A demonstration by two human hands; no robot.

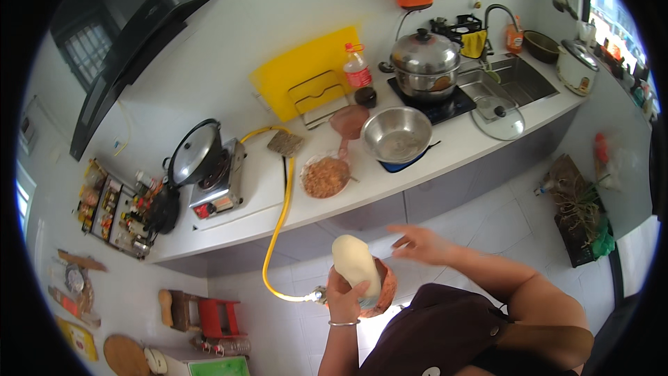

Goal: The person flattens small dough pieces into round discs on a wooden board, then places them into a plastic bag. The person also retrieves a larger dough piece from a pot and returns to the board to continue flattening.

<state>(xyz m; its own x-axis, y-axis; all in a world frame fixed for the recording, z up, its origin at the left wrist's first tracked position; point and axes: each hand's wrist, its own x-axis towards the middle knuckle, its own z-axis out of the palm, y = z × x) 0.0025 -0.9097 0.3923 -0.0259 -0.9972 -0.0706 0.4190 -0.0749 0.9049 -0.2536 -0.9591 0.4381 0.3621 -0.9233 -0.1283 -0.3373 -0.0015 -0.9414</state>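
Note:
My left hand (345, 295), with a bangle at the wrist, holds a large, smooth piece of pale dough (357, 261) in front of my body. Beneath it stands a gas cylinder with a rusty orange collar (387, 290), partly hidden by the dough and hand. My right hand (424, 245) is a little to the right of the dough, apart from it, fingers spread and slightly blurred. Beyond the hands, on the white counter (261, 218), are a steel basin (394, 138) and a plate of crumbly brownish food (326, 177).
A yellow hose (284, 209) runs from the cylinder over the counter edge to the gas stove (216, 185), which carries a lidded wok (195, 154). A steel steamer pot (425, 65) stands on a black cooktop beside the sink (527, 81). A red stool (219, 318) is at lower left.

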